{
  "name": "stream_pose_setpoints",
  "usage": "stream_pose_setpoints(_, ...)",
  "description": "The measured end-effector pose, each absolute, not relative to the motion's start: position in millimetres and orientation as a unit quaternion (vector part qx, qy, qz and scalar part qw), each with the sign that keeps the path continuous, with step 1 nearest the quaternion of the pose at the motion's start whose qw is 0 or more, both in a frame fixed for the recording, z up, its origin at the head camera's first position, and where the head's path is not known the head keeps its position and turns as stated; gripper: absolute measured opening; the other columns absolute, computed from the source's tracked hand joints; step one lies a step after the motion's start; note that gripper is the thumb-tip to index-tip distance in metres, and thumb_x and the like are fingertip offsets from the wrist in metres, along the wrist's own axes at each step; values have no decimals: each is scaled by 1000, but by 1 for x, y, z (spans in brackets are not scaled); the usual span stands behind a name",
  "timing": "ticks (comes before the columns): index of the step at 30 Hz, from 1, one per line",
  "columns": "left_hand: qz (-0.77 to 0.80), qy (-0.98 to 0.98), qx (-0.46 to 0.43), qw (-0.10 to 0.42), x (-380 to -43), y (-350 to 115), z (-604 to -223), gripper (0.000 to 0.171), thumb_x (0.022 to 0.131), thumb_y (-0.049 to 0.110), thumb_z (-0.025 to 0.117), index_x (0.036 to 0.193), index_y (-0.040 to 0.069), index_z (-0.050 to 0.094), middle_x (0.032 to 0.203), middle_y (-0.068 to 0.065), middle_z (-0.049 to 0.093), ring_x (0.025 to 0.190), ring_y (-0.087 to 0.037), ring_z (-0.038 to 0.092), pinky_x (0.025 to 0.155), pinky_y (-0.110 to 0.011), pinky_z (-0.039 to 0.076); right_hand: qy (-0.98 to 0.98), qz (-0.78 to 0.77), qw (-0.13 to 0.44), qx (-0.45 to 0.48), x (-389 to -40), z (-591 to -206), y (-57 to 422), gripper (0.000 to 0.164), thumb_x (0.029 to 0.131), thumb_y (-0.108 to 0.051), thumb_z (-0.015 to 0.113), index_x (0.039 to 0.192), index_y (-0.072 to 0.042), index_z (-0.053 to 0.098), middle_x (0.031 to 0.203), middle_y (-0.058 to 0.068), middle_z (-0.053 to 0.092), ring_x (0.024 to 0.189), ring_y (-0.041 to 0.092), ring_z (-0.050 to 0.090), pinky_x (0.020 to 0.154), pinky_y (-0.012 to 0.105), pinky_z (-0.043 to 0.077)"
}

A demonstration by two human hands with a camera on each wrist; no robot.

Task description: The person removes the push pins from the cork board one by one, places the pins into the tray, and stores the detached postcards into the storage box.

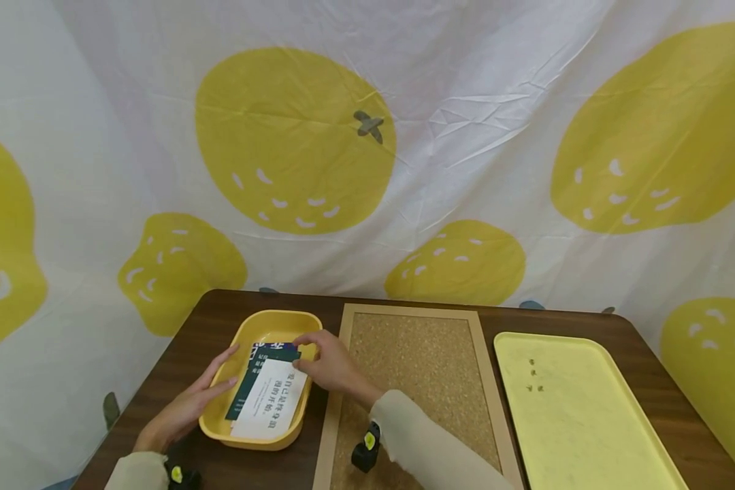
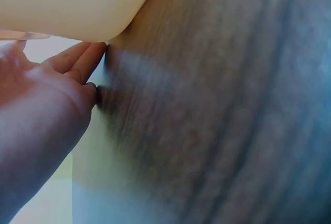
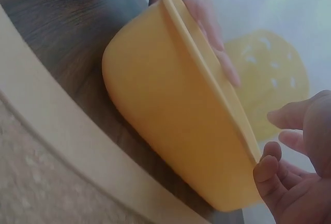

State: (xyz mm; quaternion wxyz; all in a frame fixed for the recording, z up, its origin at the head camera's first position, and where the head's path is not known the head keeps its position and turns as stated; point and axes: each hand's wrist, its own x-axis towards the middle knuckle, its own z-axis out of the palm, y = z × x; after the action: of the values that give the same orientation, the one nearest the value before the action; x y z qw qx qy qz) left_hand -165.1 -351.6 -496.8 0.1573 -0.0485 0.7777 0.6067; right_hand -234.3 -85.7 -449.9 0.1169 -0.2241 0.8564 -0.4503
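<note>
A yellow basin (image 1: 261, 444) stands at the left of the table, holding several printed cards. On top lies a white card (image 1: 269, 401) with dark characters, over a dark green card (image 1: 240, 398); a purple card (image 1: 269, 346) shows behind them. My left hand (image 1: 186, 407) is at the basin's left side, thumb over the rim; in the left wrist view its fingers (image 2: 85, 61) extend straight against the outer wall. Reaching over the right rim, my right hand (image 1: 331, 364) has thumb and index finger apart near the cards' upper edge. No card shows between its fingers in the right wrist view.
Right of the basin lies a wood-framed cork board (image 1: 416, 354), partly under my right forearm. Farther right is a pale yellow tray (image 1: 588, 422) with several tiny dark items (image 1: 533, 373) on it. A lemon-printed cloth (image 1: 465, 150) hangs behind the dark wooden table (image 1: 177, 361).
</note>
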Motion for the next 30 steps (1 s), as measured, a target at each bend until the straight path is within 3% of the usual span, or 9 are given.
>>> stream_pose_setpoints(4, 604, 780, -51, 158, -166, -352, -496, 66, 95, 38, 49, 148, 40, 8, 156, -8, -11, 139, -38, 3, 108, -63, 14, 847, -458, 101, -252, -239, -450, -78, 27, 86, -23, 67, 112, -20, 63, 114, 6, 56, 87, 17, 51, 71, 24, 46)
stream_pose_setpoints(8, 602, 782, -50, 157, -166, -352, -494, 69, 94, 39, 51, 148, 38, 9, 155, -10, -9, 137, -39, 8, 106, -62, 20, 833, -471, 85, -276, -246, -450, -67, 28, 87, -18, 66, 113, -13, 62, 111, 10, 56, 91, 23, 52, 69, 23, 44)
stream_pose_setpoints(14, 589, 791, -62, 153, -166, -354, -493, 68, 93, 39, 53, 148, 36, 12, 156, -11, -4, 136, -38, 13, 106, -60, 25, 826, -472, 66, -301, -262, -447, -40, 26, 89, -14, 62, 114, -8, 60, 111, 14, 59, 98, 28, 54, 74, 30, 45)
stream_pose_setpoints(18, 551, 818, -74, 150, -166, -354, -486, 69, 92, 42, 54, 149, 34, 15, 156, -13, 3, 134, -40, 20, 103, -60, 29, 836, -448, 40, -314, -271, -442, -11, 26, 89, -14, 61, 115, -8, 61, 110, 14, 60, 82, 23, 56, 65, 28, 46)
stream_pose_setpoints(22, 508, 846, -85, 141, -167, -353, -476, 74, 89, 49, 55, 149, 32, 17, 156, -13, 10, 135, -40, 23, 102, -62, 29, 854, -418, 21, -308, -276, -433, 26, 29, 90, -16, 61, 118, -9, 60, 113, 14, 59, 65, 15, 50, 53, 25, 43)
stream_pose_setpoints(26, 440, 890, -71, 96, -167, -353, -464, 76, 87, 54, 54, 149, 27, 19, 153, -15, 20, 134, -41, 26, 100, -64, 29, 873, -393, -7, -289, -281, -424, 70, 30, 92, -21, 60, 120, -10, 59, 116, 13, 57, 64, 13, 50, 53, 27, 44)
stream_pose_setpoints(30, 331, 943, -24, 15, -167, -352, -453, 76, 88, 57, 51, 148, 20, 24, 151, -22, 20, 134, -48, 22, 98, -69, 25, 893, -354, -51, -272, -284, -417, 113, 32, 94, -27, 57, 122, -12, 59, 118, 11, 57, 73, 15, 56, 59, 30, 47)
